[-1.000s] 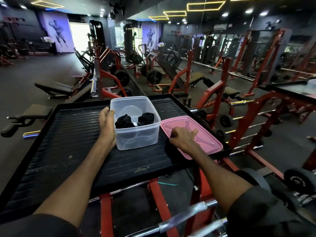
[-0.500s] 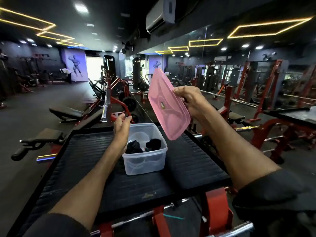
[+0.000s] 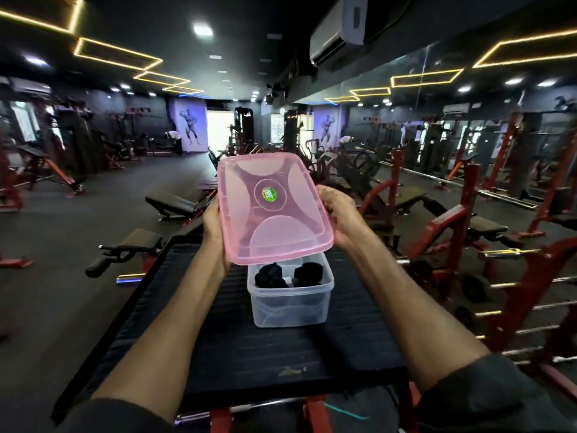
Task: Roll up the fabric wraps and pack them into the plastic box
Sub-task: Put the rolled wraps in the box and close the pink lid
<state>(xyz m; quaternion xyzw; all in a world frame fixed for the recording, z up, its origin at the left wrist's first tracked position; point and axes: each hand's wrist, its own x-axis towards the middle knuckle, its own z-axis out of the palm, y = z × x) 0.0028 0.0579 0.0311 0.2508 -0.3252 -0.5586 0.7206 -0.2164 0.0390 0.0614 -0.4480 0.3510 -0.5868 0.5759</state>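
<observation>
Head view, lid held over the packed box. At the centre of the frame both hands hold a pink lid point(image 3: 271, 210) by its short edges. The left hand point(image 3: 214, 235) grips the edge toward the left of the frame. The right hand point(image 3: 338, 217) grips the opposite edge with its fingers curled round the rim. The lid is tilted, its top face and green sticker point(image 3: 269, 193) turned toward the camera.

Just below it the clear plastic box point(image 3: 288, 304) stands open on a black ribbed platform point(image 3: 199, 323) in the lower centre. Two rolled black fabric wraps lie side by side inside, one left point(image 3: 270, 276) and one right point(image 3: 309, 271). The lid's lower edge overlaps the box's far rim in the picture; whether they touch cannot be told.

Packing appears complete, and closing the box is the likely step in hand. Three risks follow.

- **Skewed seating:** the tilt may bring one edge down first, so the lid rides over the rim instead of seating on it.
- **Trapped fabric:** the wraps sit high in the box, and a loose fold caught under the rim would keep the lid from closing.
- **Unsteadied box:** neither hand holds the box, so uneven pressure could slide or tip it on the platform.
</observation>
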